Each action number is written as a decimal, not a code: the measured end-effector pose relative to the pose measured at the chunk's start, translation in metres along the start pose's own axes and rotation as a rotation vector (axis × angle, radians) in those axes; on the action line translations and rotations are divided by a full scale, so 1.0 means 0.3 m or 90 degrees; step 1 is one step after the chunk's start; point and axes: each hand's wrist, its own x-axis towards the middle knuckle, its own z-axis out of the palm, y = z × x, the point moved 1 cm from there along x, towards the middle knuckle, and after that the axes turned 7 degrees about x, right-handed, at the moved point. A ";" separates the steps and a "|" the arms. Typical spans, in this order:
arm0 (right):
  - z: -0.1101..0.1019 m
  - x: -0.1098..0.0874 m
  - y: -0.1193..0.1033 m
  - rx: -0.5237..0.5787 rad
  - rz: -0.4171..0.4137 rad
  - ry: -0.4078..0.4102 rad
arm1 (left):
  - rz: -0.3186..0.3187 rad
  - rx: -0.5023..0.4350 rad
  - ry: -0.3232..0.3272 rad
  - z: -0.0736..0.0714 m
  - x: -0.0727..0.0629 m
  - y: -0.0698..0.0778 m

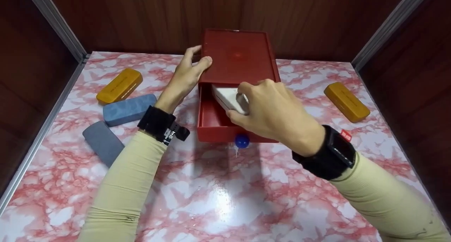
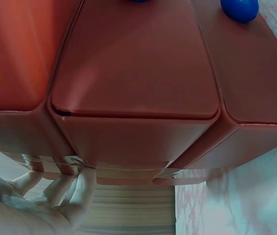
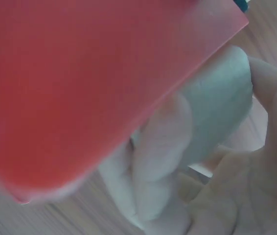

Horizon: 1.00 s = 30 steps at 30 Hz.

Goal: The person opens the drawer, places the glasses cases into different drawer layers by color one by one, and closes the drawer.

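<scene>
My right hand (image 1: 278, 111) grips a white glasses case (image 1: 229, 98), thumb on one side and fingers on the other. The case is tilted, partly inside the pulled-out top drawer (image 1: 211, 124) of a red drawer unit (image 1: 236, 57). In the right wrist view the pale case (image 3: 219, 103) sits between thumb and fingers, partly hidden behind the red drawer wall (image 3: 89, 88). My left hand (image 1: 186, 71) rests against the unit's left side, its thumb at the top edge. In the left wrist view its fingers (image 2: 82, 191) touch the unit's rear edge.
Left on the marbled table (image 1: 225, 199) lie a yellow case (image 1: 119, 86), a blue case (image 1: 128, 109) and a grey case (image 1: 104, 142). Another yellow case (image 1: 347, 101) lies at the right. A blue knob (image 1: 242, 141) sticks out from the drawer front. Dark wood panels surround the table.
</scene>
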 end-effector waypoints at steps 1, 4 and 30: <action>0.003 0.003 -0.004 -0.005 0.009 -0.005 | -0.001 0.002 -0.001 0.000 0.000 -0.001; 0.012 0.014 -0.017 -0.020 0.034 -0.025 | -0.002 0.000 -0.003 -0.001 -0.001 -0.003; 0.093 0.068 -0.053 -0.006 0.116 -0.107 | -0.004 -0.002 -0.003 -0.003 -0.006 0.000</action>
